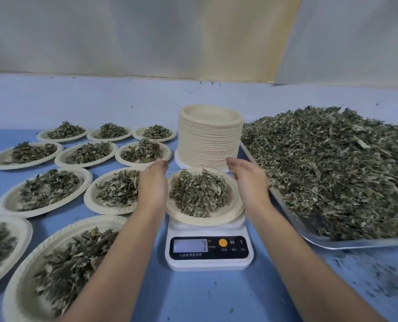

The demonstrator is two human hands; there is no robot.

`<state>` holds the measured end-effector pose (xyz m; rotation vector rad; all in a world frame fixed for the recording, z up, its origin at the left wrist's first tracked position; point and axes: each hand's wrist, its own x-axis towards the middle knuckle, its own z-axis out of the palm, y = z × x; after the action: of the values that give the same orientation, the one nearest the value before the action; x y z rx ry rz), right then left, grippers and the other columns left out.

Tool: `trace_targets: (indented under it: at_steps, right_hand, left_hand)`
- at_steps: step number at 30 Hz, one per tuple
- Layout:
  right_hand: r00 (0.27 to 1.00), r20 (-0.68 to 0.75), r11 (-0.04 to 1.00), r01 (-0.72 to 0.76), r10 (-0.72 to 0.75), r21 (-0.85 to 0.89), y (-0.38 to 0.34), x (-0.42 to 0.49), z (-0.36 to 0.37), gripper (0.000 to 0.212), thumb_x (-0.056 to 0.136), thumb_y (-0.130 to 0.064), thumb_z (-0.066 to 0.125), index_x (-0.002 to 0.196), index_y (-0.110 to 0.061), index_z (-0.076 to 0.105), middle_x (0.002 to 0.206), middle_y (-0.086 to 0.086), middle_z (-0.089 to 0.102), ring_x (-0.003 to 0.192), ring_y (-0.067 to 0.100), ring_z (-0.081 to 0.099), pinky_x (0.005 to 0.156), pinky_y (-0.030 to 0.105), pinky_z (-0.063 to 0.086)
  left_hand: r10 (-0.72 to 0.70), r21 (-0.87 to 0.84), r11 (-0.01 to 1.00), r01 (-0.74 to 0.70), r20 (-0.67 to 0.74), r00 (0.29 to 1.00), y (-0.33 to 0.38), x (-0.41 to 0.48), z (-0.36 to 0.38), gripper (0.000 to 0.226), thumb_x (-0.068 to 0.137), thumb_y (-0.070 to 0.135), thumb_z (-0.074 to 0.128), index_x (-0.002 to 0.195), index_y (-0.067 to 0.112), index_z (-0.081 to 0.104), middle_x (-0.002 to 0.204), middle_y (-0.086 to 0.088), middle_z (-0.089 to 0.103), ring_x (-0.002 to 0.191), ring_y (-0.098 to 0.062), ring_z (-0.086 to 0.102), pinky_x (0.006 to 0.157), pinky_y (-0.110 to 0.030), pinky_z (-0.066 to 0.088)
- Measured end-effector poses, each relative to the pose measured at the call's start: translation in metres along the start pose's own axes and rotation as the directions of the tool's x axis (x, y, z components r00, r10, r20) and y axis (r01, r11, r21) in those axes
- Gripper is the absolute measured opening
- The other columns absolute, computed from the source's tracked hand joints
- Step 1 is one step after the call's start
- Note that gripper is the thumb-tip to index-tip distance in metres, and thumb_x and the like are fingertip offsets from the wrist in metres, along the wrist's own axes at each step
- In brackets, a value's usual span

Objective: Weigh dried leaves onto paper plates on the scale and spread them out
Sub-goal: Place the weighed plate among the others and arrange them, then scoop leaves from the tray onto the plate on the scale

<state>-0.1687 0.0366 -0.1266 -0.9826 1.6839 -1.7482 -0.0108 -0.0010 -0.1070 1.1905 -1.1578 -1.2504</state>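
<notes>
A white digital scale (209, 253) stands in the middle of the blue table. On it rests a paper plate (230, 211) holding a heap of dried leaves (199, 194). My left hand (152, 182) hovers at the plate's left rim, fingers loosely apart, holding nothing. At the plate's right rim my right hand (248, 176) is cupped and empty too. Neither hand clearly touches the plate. A tall stack of unused paper plates (209, 135) stands just behind the scale. The big pile of loose dried leaves (332, 159) fills a metal tray (309, 238) on the right.
Several filled paper plates cover the table to the left, the nearest one (61, 263) under my left forearm. Leaf crumbs litter the table at the front right (367, 275). A pale curtain wall (193, 38) closes off the back.
</notes>
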Motion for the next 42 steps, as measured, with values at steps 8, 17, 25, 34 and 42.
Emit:
trace_targets:
  at_steps: [8, 17, 25, 34, 42]
  right_hand:
    - [1.000, 0.014, 0.993, 0.021, -0.023, 0.117, -0.021, -0.003, 0.008, 0.032, 0.089, -0.001, 0.049, 0.097, -0.024, 0.070, 0.108, -0.006, 0.068, 0.102, 0.013, 0.062, 0.088, 0.029, 0.053]
    - [0.990, 0.137, 0.994, -0.007, 0.022, -0.105, -0.046, -0.003, 0.075, 0.029, 0.083, -0.003, 0.056, 0.109, -0.014, 0.066, 0.106, 0.005, 0.066, 0.104, 0.024, 0.060, 0.096, 0.041, 0.048]
    - [0.934, 0.332, 0.988, -0.093, 0.128, -0.120, -0.048, -0.025, 0.174, 0.023, 0.085, -0.004, 0.052, 0.103, 0.002, 0.065, 0.094, 0.015, 0.066, 0.080, 0.022, 0.052, 0.071, 0.034, 0.039]
    - [0.867, 0.443, 0.970, -0.164, 0.228, -0.177, -0.057, -0.047, 0.289, 0.035, 0.093, -0.005, 0.044, 0.127, -0.001, 0.052, 0.102, 0.012, 0.058, 0.067, 0.018, 0.051, 0.062, 0.032, 0.045]
    - [0.839, 0.490, 0.970, -0.232, 0.235, -0.067, -0.053, -0.063, 0.321, 0.008, 0.098, -0.014, 0.042, 0.096, -0.011, 0.049, 0.080, 0.003, 0.056, 0.077, 0.018, 0.059, 0.095, 0.048, 0.049]
  left_hand:
    - [-0.053, -0.006, 0.999, 0.052, -0.079, 0.995, 0.004, 0.011, -0.011, 0.041, 0.090, -0.005, 0.046, 0.127, 0.010, 0.056, 0.109, -0.001, 0.066, 0.087, -0.005, 0.058, 0.088, -0.032, 0.043]
    - [-0.059, -0.169, 0.986, 0.011, -0.286, 0.956, 0.026, 0.035, -0.073, 0.037, 0.087, -0.012, 0.047, 0.119, 0.003, 0.060, 0.116, -0.006, 0.065, 0.107, -0.021, 0.060, 0.100, -0.036, 0.045]
    - [-0.024, -0.096, 0.995, -0.024, -0.468, 0.883, 0.043, 0.071, -0.165, 0.031, 0.087, -0.003, 0.056, 0.115, 0.006, 0.063, 0.102, -0.010, 0.062, 0.090, -0.022, 0.057, 0.077, -0.027, 0.043]
    - [-0.183, -0.068, 0.983, 0.172, -0.458, 0.870, 0.042, 0.088, -0.282, 0.017, 0.090, 0.005, 0.061, 0.076, 0.001, 0.051, 0.059, -0.009, 0.042, 0.025, -0.007, 0.044, 0.030, -0.014, 0.041]
    - [-0.309, -0.342, 0.934, 0.101, -0.635, 0.708, 0.015, 0.094, -0.345, 0.018, 0.089, 0.007, 0.061, 0.105, -0.001, 0.057, 0.063, -0.013, 0.065, 0.045, -0.014, 0.058, 0.059, -0.023, 0.055]
